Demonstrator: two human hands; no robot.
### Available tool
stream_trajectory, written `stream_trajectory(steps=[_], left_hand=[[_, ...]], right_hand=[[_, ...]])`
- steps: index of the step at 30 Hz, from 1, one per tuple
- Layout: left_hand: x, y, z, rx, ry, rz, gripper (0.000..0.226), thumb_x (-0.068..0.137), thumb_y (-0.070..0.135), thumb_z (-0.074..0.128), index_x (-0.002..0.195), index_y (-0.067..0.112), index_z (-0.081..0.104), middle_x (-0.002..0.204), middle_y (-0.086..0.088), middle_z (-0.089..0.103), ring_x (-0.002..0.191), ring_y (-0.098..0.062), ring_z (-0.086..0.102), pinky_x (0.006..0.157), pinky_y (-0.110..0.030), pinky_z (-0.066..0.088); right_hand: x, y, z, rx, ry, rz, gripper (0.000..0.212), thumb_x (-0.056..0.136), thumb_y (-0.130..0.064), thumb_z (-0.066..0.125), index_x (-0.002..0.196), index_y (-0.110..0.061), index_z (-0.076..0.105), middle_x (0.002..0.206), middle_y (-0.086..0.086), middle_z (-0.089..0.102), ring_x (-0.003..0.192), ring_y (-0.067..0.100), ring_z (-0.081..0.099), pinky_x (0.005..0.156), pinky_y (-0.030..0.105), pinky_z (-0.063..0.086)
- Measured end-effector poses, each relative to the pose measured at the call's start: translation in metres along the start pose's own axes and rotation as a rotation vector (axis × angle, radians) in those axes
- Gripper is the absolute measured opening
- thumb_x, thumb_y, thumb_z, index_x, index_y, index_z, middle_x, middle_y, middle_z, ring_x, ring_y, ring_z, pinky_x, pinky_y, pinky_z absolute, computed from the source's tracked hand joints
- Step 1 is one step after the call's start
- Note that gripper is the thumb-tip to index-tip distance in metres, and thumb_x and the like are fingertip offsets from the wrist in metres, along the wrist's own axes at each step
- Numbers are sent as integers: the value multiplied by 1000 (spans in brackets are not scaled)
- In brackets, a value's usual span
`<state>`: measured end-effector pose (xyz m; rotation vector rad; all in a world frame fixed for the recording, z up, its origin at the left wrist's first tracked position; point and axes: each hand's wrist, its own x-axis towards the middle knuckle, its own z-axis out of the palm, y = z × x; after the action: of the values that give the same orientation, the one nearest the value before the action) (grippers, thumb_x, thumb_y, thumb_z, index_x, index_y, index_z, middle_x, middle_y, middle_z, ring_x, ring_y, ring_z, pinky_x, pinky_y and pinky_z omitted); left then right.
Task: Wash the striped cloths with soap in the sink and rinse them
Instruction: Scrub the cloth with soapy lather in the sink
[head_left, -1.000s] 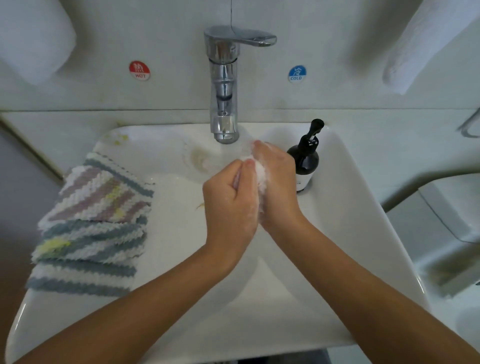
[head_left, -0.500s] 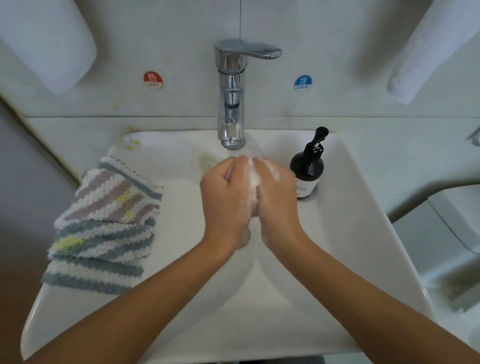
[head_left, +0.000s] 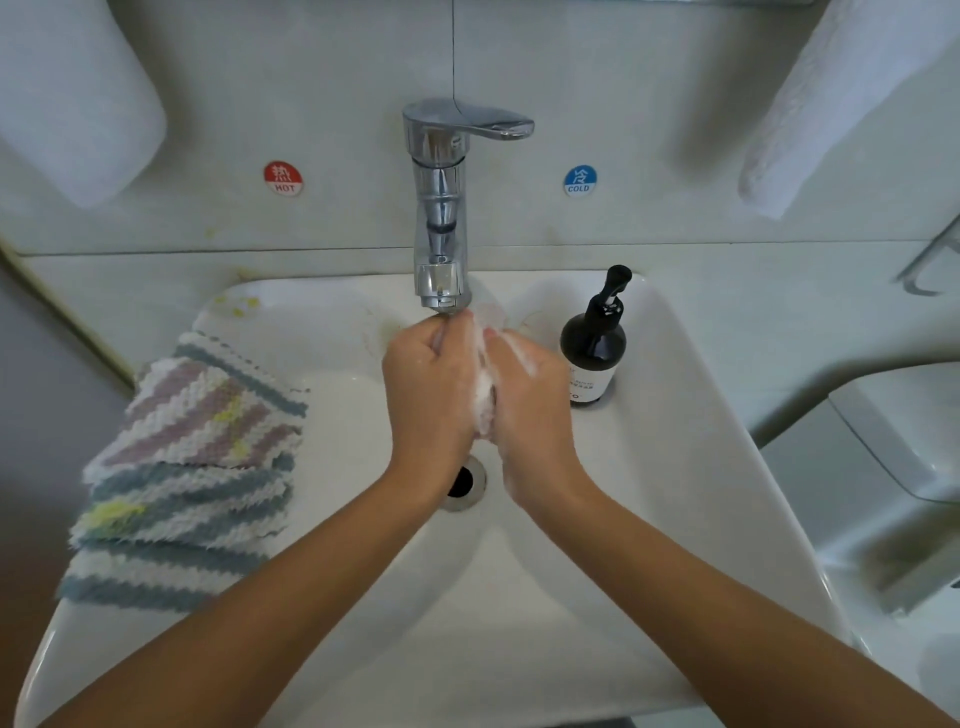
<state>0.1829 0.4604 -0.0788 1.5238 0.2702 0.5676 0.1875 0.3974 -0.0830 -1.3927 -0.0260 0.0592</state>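
Looking down and forward from head height, over both bare forearms, onto a white ceramic basin (head_left: 675, 467). Sitting close: filling most of the frame with the basin, cutting off its near corners at the bottom edge. Facing the pale tiled back wall, with the upright chrome mixer tap (head_left: 441, 208) standing almost dead centre at the basin's far edge. Bending straight lines toward the borders, as a wide-angle lens does. Catching the left hand (head_left: 431, 395) and right hand (head_left: 530, 400) mid-frame, just below the spout. Working alone: only one view, so sharing no part of the scene with another.
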Motion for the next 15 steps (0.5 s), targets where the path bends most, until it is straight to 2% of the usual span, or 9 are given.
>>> stream_trajectory(steps=[4,6,9,12,14,15], left_hand=[[-26,-10,2,92,-79,52,41,92,17,48,56,8,31,51,-3,31,50,-13,32,47,-29,28],[-23,-8,6,90,-92,42,41,93,12,48,55,10,32,51,-3,31,50,-14,32,49,-31,28],[-3,-4,9,21,-55,-58,43,91,7,50,53,16,33,46,4,29,47,-12,30,48,-28,27],[2,-14,0,28,-27,-56,47,94,8,51,51,16,34,43,7,32,45,-11,32,46,-25,28],[-10,-16,-4,65,-45,17,47,96,9,49,53,15,34,46,5,32,46,-9,32,46,-24,28],[-19,-15,-4,90,-68,66,47,97,9,48,54,15,32,47,6,31,47,-8,30,46,-22,27]], right_hand=[[23,-1,-3,65,100,147,40,97,-8,52,60,-12,37,48,-3,31,39,7,32,44,23,28],[25,-3,-4,128,120,155,39,95,-4,51,59,-12,36,47,-3,33,38,7,34,41,20,30],[15,0,-2,87,105,128,28,91,-5,53,64,-10,48,51,0,39,47,11,40,46,20,33],[10,6,3,5,57,176,15,88,-5,56,73,-6,55,60,7,42,53,15,44,47,22,35],[15,5,4,-12,50,212,22,91,-6,54,70,-1,51,58,5,39,45,11,41,40,18,32],[20,3,2,43,65,247,29,93,-7,54,65,-5,46,55,3,37,43,11,38,39,18,31]])
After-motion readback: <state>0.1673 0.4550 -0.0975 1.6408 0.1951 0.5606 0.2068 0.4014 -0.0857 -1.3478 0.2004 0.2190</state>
